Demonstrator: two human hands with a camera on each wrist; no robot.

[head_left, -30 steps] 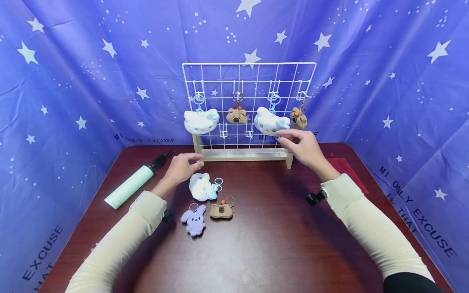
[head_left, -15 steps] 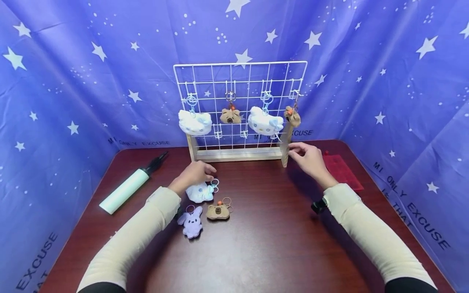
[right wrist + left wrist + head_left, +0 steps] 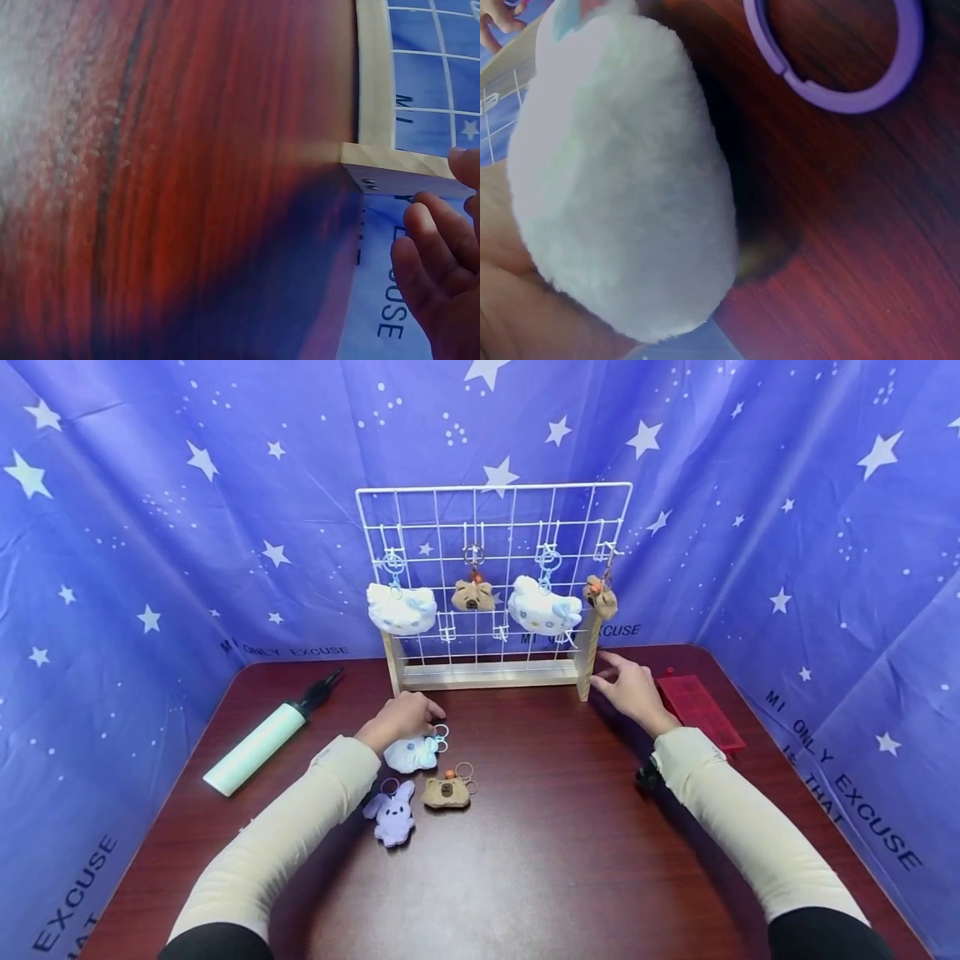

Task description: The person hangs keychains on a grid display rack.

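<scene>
In the head view my left hand is low over a white plush cat keychain lying on the table, partly covering it. Its fingertips are beside the pale key rings; whether they grip anything is hidden. The left wrist view is filled by the white plush, with part of the hand behind it. My right hand is beside the right wooden leg of a white wire grid rack. Its fingers are loosely bent and hold nothing; whether they touch the leg is unclear.
White cat plushes and brown bear-like plushes hang from the rack's hooks. A purple rabbit keychain and a brown plush keychain lie nearby. A pale green pump is at left, a red compartment box at right.
My left hand has moved right and down onto the white plush cat keychain. My right hand has dropped from the hanging white plush to beside the rack's right leg. The view has shifted slightly.
</scene>
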